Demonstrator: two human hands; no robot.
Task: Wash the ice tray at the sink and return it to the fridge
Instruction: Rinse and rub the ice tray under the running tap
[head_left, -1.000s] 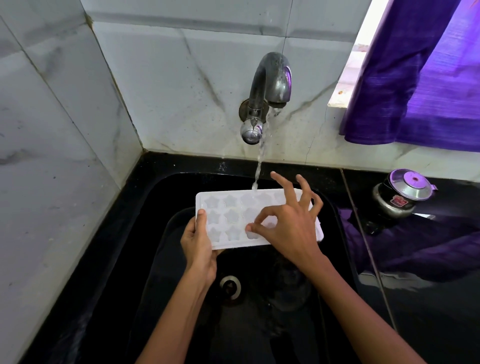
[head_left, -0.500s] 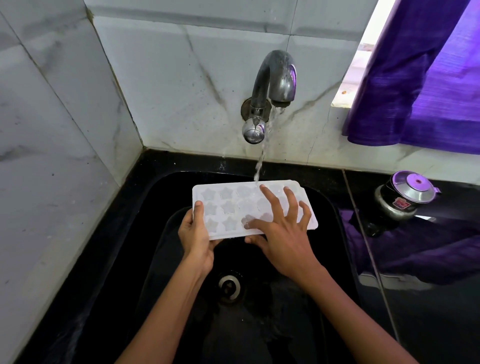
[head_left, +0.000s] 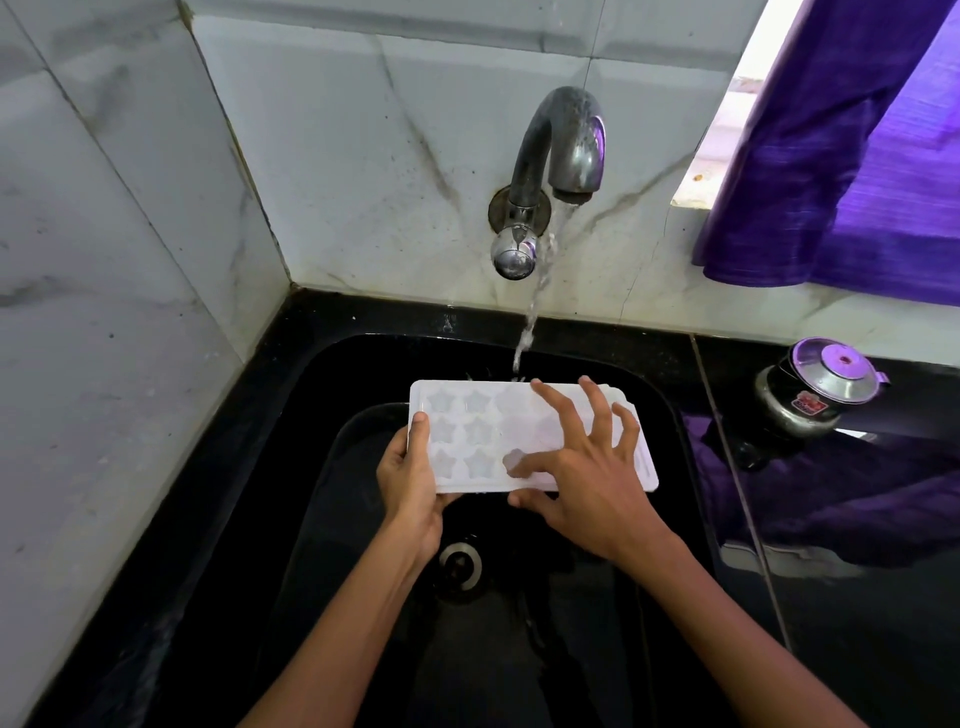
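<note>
A white ice tray with star-shaped cells is held level over the black sink. My left hand grips its left end, thumb on top. My right hand lies spread over the tray's right half, fingers apart, its index fingertip in a near cell and its thumb under the front edge. Water runs from the metal tap on the tiled wall and lands at the tray's far edge, just behind my right fingers.
The sink drain lies below the tray. A small steel pressure cooker stands on the black counter at the right. A purple curtain hangs at the upper right. Marble-tiled walls close the left and back.
The tray has stayed under the stream while my right hand slid over its right half, fingers flattening onto the cells. My left hand keeps its grip.
</note>
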